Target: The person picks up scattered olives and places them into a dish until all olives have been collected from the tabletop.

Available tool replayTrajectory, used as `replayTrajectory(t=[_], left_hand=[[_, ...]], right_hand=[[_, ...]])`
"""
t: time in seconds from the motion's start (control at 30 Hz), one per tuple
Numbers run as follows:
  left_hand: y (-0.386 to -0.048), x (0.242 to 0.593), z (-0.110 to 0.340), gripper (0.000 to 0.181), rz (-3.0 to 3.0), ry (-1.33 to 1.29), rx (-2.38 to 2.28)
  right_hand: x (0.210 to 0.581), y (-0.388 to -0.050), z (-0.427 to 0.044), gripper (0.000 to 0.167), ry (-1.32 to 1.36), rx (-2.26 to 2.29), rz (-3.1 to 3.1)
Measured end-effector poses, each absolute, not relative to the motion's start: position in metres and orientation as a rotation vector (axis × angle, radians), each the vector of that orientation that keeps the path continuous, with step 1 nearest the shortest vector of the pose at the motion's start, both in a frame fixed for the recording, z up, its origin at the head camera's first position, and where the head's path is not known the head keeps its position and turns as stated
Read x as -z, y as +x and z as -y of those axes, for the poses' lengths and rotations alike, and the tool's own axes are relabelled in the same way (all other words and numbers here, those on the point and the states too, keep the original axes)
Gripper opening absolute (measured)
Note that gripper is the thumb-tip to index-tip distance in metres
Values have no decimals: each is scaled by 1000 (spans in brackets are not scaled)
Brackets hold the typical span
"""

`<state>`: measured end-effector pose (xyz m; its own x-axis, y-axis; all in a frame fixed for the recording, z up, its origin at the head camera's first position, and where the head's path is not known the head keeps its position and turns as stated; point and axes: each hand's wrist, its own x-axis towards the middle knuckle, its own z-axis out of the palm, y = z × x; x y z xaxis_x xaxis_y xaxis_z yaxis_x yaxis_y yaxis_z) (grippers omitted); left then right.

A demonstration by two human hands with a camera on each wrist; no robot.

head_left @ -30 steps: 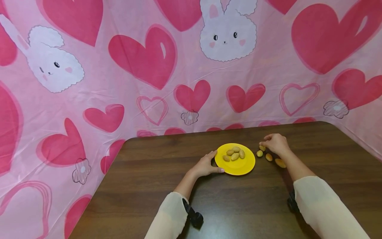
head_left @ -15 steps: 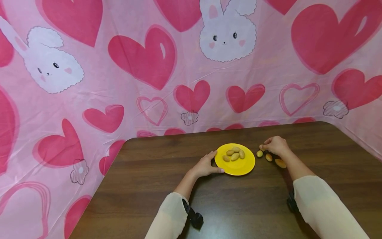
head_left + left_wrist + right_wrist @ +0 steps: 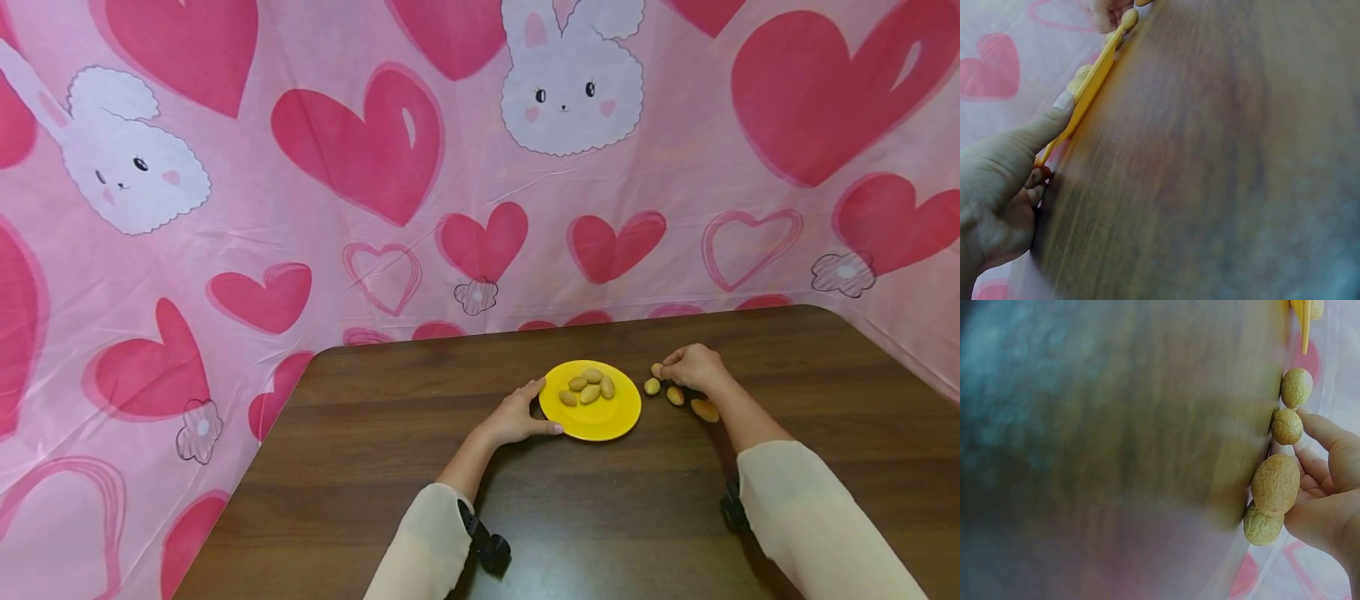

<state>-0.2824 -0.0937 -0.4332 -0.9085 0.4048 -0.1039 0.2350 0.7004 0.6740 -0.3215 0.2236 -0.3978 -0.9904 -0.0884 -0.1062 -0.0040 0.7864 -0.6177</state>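
A round yellow plate lies on the table with several small, wrinkled, yellow-brown oval fruits on it. My left hand holds the plate's left side, its thumb at the near rim and its fingers at the far rim. In the left wrist view the thumb presses on the yellow rim. To the right of the plate, my right hand pinches one wrinkled fruit at its fingertips. Close by on the table lie a greenish fruit and two browner fruits, partly below that hand.
The dark brown wooden table reaches back to a pink curtain printed with hearts and rabbits. Black wrist cameras are strapped at both cuffs. In the right wrist view the loose fruits line up beside the right hand.
My right hand has come slightly down and its fingers have drawn closer together around the fruit, which has shifted slightly. The left hand and the plate stay where they were.
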Motion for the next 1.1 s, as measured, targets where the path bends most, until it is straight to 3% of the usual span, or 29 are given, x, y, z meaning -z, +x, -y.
replayTrajectory(t=[0.37,1.1], left_hand=[[-283,434,94,88,-2656,514,-1028],[-283,434,94,89,-2667,526,-1006]], right_hand=[[400,-322,-223,29,-63,1023,-2843],[396,-319,-218,27,-91,1016,-2909]])
